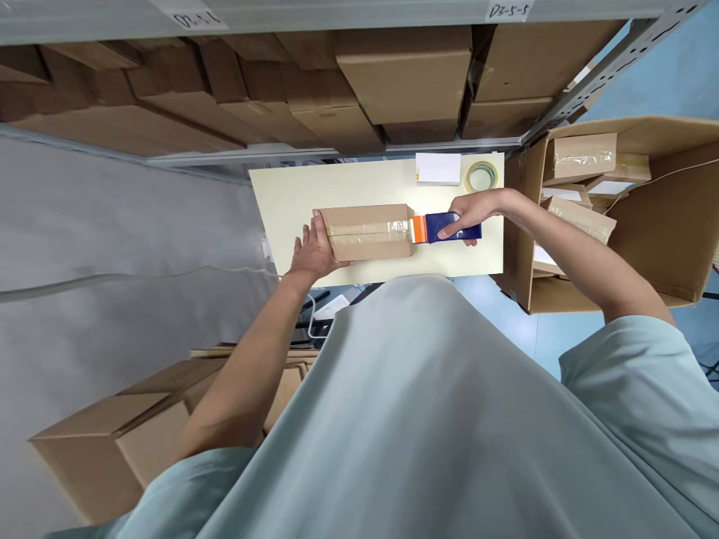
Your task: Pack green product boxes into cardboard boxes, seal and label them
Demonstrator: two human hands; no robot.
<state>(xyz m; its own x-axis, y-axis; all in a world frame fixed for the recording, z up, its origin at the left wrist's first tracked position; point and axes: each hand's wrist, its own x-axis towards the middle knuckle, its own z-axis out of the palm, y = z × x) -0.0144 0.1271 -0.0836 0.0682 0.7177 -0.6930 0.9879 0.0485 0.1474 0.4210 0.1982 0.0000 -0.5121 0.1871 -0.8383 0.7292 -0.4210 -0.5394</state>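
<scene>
A long brown cardboard box (368,247) lies on the cream tabletop (382,187), with shiny clear tape running along its top. My left hand (315,251) holds the box at its left end, fingers over that end and thumb along the near edge. In my right hand (475,209) is a blue and orange tape dispenser (435,227), gripped from above. Its orange front meets the right end of the box, where the tape runs. The palm hides part of the dispenser.
A tape roll (481,177) and a stack of white labels (438,168) lie at the table's back. To the right, a large open carton (663,247) holds several taped boxes. Shelving with cartons (404,75) overhangs the back. More cartons (95,449) stand lower left, beside a grey wall.
</scene>
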